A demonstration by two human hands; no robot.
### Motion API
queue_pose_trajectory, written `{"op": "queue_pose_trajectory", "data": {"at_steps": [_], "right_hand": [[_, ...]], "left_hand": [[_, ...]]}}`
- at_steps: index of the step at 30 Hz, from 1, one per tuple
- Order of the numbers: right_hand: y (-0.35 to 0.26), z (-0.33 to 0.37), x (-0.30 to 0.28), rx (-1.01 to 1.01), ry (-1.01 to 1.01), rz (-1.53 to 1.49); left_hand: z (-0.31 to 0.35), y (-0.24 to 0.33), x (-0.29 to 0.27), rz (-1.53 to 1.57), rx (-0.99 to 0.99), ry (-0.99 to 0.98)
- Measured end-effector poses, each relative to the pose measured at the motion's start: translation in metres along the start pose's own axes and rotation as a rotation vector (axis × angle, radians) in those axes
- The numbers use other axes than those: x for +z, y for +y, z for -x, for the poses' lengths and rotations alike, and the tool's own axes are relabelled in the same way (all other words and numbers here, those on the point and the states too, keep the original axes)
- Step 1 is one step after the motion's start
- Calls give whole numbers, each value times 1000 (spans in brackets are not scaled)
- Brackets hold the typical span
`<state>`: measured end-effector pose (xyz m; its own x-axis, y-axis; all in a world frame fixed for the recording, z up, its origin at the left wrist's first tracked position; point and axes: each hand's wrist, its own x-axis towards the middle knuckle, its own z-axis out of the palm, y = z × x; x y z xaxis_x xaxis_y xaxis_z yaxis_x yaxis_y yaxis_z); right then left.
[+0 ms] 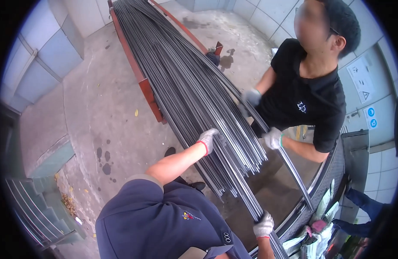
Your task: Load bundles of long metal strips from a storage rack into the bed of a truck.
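A long stack of dark grey metal rods runs from the far top down toward me. My left hand, in a white knit glove with a red cuff, is closed over several rods on top of the stack. Farther along the same rods, my right hand, gloved alike, is wrapped round a narrow bundle of metal rods. This bundle reaches past the stack's shiny cut ends to the lower right. Parts of the fingers are hidden by the rods and gloves.
A co-worker in a black shirt stands at the right, both gloved hands on another thin rod bundle. A red steel frame supports the stack. Green-white sacks and another person's legs are lower right; steps lower left.
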<state>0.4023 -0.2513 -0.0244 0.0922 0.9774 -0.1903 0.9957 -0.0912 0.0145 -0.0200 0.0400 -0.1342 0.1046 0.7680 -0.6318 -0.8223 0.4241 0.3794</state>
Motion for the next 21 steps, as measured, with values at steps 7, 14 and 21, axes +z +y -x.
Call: {"op": "queue_pose_trajectory", "data": {"at_steps": [7,14,21], "right_hand": [[-24,-43,-2,-54,-129,-9],[-117,-97,1,-56,-228,-21],[-173,-125,10,-124,-10,-90]], "left_hand": [[-6,14,6,65,195,-36],[36,-56,8,116,-80,-107],[-10,46,7,192,-103,37]]}}
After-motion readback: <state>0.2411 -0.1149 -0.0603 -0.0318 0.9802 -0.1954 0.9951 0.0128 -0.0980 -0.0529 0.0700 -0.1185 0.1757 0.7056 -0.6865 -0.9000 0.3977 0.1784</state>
